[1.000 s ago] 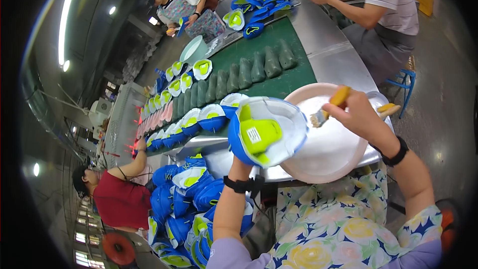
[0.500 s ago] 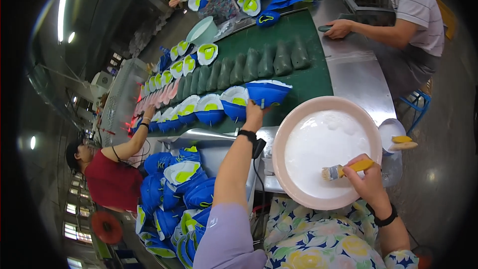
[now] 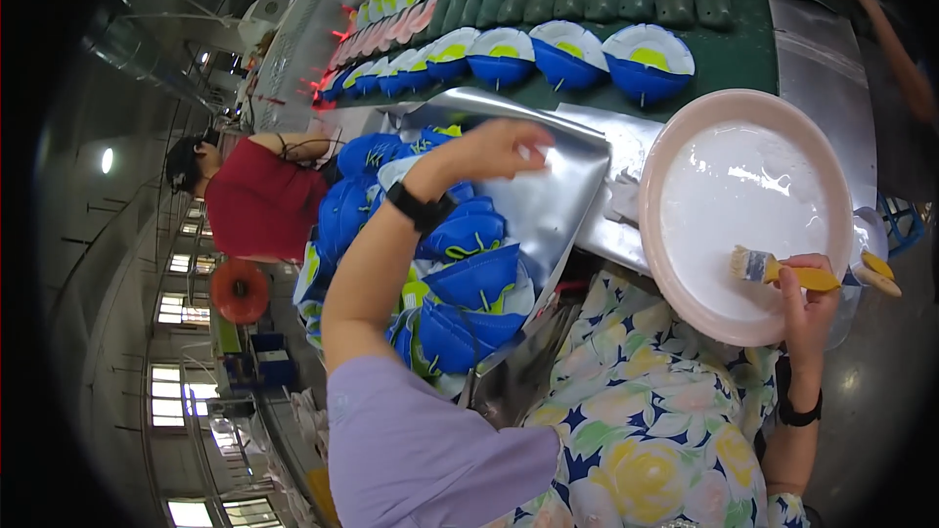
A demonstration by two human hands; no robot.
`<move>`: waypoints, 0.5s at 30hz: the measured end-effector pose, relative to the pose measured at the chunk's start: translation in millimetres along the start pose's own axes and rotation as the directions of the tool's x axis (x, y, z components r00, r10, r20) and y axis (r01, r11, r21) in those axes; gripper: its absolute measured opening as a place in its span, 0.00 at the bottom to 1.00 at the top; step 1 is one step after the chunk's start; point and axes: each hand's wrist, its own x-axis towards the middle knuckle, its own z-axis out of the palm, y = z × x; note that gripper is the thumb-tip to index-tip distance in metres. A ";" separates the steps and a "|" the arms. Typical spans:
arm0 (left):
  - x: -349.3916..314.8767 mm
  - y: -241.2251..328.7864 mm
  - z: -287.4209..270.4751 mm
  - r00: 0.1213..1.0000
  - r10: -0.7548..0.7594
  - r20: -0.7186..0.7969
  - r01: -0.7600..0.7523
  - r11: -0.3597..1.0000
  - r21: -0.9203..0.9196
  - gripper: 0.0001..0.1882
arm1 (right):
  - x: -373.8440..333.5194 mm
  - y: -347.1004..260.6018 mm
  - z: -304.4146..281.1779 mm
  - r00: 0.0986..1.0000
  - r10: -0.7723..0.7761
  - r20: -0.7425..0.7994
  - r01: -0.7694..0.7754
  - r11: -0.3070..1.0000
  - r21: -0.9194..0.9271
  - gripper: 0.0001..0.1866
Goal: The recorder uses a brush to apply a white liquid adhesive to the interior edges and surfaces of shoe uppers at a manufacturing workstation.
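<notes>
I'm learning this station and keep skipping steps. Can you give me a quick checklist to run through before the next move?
1. Brush gripped by the right hand: ok, held by its yellow handle.
2. White liquid available in the bowl: ok, a broad pool shows.
3. Bristles loaded with liquid: cannot tell from this view.
4. Shoe upper in the left hand: not ok, the hand is blurred but looks empty.
5. More uppers nearby: ok, a blue pile lies beside the left forearm.
</notes>
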 end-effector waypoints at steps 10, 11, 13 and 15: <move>-93.4 -26.4 76.1 0.999 0.023 -0.048 -0.011 0.970 0.242 0.24 | -0.9 5.3 3.9 1.000 0.005 0.017 -0.004 0.999 -0.035 0.06; -98.0 -16.2 52.4 0.989 0.034 -0.142 -0.028 0.999 0.043 0.22 | -1.2 6.8 2.6 1.000 0.025 0.016 -0.025 1.000 0.001 0.06; -108.9 -12.8 20.5 0.952 -0.010 -0.305 -0.112 0.918 -0.380 0.23 | -3.0 9.9 0.7 0.999 0.033 0.006 -0.033 0.999 0.029 0.06; -110.8 -13.1 17.7 0.920 -0.031 -0.391 -0.318 0.526 -0.789 0.27 | -2.0 12.5 1.5 1.000 0.025 0.004 -0.025 0.998 0.062 0.06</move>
